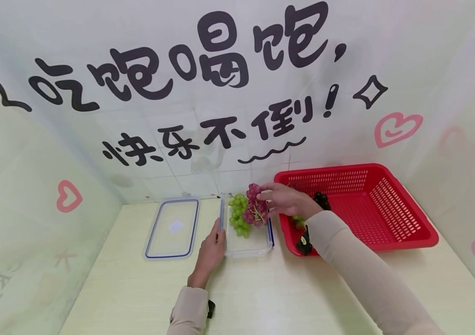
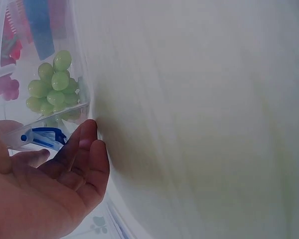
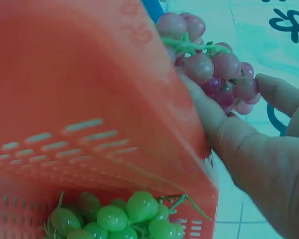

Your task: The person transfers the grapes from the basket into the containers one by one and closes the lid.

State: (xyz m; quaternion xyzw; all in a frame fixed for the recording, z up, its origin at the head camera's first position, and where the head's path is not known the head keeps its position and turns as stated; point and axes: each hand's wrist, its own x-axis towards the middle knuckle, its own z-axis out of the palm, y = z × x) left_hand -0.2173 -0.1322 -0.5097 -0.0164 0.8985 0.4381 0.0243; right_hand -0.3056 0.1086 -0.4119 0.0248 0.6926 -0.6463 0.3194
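My right hand (image 1: 281, 199) pinches a bunch of red grapes (image 1: 255, 204) over the clear plastic container. In the right wrist view, thumb and fingers lie on either side of the red grapes (image 3: 212, 69), with a green stem showing. A bunch of green grapes (image 1: 239, 218) rests inside the container (image 1: 247, 253), beside the red bunch. My left hand (image 1: 212, 249) holds the container's left side. Its fingers curl at the wall near a blue-edged latch (image 2: 47, 137) in the left wrist view, where the green grapes (image 2: 52, 89) show through the plastic.
A red perforated basket (image 1: 419, 232) stands right of the container. Green grapes (image 3: 127, 216) and dark grapes (image 1: 321, 200) lie in it, partly hidden by my right arm. A clear lid with a blue seal (image 1: 168, 244) lies on the table left of the container. A printed wall covering (image 1: 229, 172) rises behind.
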